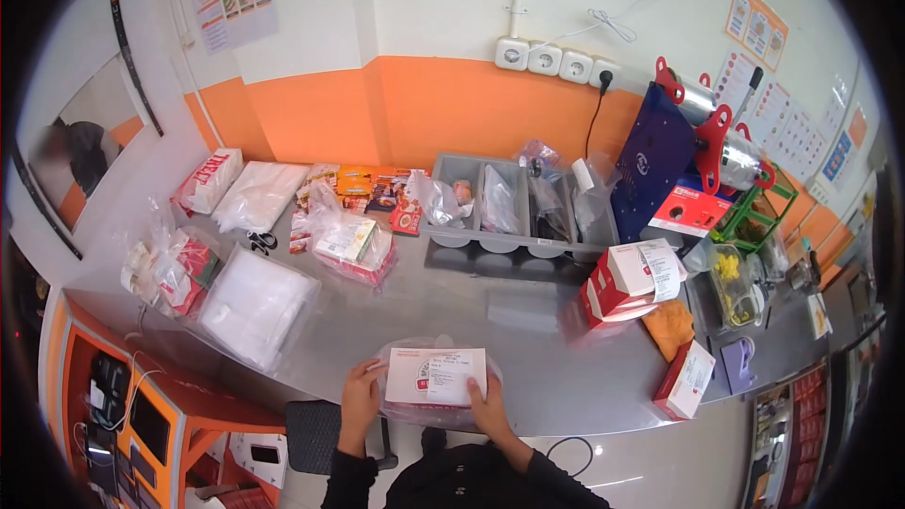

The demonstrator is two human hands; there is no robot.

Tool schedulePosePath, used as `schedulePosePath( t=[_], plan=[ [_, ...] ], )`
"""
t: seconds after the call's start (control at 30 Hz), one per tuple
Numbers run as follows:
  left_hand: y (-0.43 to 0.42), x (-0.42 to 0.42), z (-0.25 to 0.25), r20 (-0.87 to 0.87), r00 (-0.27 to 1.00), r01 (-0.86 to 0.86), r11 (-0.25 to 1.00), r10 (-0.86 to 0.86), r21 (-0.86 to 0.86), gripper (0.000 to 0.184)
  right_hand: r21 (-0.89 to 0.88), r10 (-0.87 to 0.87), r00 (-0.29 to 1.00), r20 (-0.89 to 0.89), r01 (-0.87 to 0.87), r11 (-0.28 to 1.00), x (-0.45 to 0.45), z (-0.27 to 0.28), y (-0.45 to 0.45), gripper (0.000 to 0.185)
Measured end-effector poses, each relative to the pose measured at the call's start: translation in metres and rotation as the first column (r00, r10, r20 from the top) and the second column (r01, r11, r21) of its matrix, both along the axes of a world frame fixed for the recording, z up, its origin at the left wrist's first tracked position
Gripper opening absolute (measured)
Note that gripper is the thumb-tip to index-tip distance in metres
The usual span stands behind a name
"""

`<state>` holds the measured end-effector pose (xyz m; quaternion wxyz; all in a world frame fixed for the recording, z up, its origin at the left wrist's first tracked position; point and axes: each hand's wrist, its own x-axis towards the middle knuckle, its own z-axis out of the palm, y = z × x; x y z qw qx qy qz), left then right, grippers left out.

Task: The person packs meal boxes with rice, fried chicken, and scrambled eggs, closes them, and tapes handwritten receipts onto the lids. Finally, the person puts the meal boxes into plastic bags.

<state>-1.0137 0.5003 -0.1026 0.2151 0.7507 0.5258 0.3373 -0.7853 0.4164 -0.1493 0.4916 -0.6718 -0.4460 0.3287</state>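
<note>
In front of me at the counter's near edge is a white takeaway box [410, 391] with a printed receipt [452, 378] on its lid. A clear plastic bag [401, 411] surrounds its lower part. My left hand [361, 400] is closed at the left side, fingers pinching the bag beside the box. At the right side my right hand [489, 409] grips the box edge, its thumb on top by the receipt. The undersides of both hands' grips are hidden.
A stack of plastic bags [256, 306] and bagged boxes [354, 247] lie left on the steel counter [452, 316]. Behind stands a grey divided tray [523, 238]. Red-and-white boxes [630, 281] and a smaller box [686, 380] are to the right. A stool [316, 436] stands below.
</note>
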Motion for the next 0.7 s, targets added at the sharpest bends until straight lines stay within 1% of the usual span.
schedulePosePath(
  t=[0.03, 0.13, 0.23, 0.33, 0.43, 0.53, 0.57, 0.63, 0.7],
  plan=[
    [-0.003, 0.002, 0.001, -0.048, 0.998, -0.031, 0.998, 0.033, 0.054, 0.033, 0.015, -0.013, 0.998, 0.064, 0.012, 1.000, -0.002, 0.007, -0.001, 0.059],
    [0.022, 0.002, -0.033, -0.057, 0.970, -0.240, 0.970, 0.237, -0.044, 0.031, 0.002, -0.029, 0.991, 0.129, 0.029, 1.000, -0.013, 0.028, -0.004, 0.052],
    [0.031, 0.014, -0.030, -0.100, 0.983, -0.135, 0.979, 0.151, 0.151, 0.030, 0.125, 0.059, 0.998, -0.002, -0.058, 0.990, -0.009, 0.025, 0.007, 0.054],
    [0.029, 0.016, -0.015, -0.055, 0.998, -0.027, 0.958, 0.044, 0.284, 0.039, 0.010, -0.034, 0.990, 0.139, 0.033, 0.999, -0.014, 0.033, 0.006, 0.055],
    [0.024, 0.014, 0.000, 0.052, 0.998, -0.053, 0.970, 0.042, 0.237, 0.052, -0.009, -0.098, 0.956, 0.278, 0.104, 0.994, -0.016, 0.023, 0.010, 0.057],
    [0.014, 0.013, 0.030, -0.006, 0.992, 0.128, 0.982, -0.129, 0.141, 0.064, -0.216, -0.139, 0.951, 0.276, 0.202, 0.955, -0.023, 0.041, 0.014, 0.058],
    [0.007, 0.012, 0.039, 0.026, 0.983, 0.183, 0.982, -0.184, 0.047, 0.066, -0.264, -0.133, 0.946, 0.295, 0.215, 0.940, -0.026, 0.049, 0.019, 0.059],
    [-0.006, 0.010, 0.048, 0.103, 0.953, 0.298, 0.945, -0.285, -0.137, 0.069, -0.360, -0.119, 0.935, 0.334, 0.243, 0.901, -0.034, 0.062, 0.027, 0.062],
    [-0.001, 0.004, 0.036, 0.159, 0.941, 0.307, 0.951, -0.298, -0.033, 0.071, -0.370, -0.107, 0.890, 0.443, 0.290, 0.883, -0.042, 0.057, 0.036, 0.065]
  ],
)
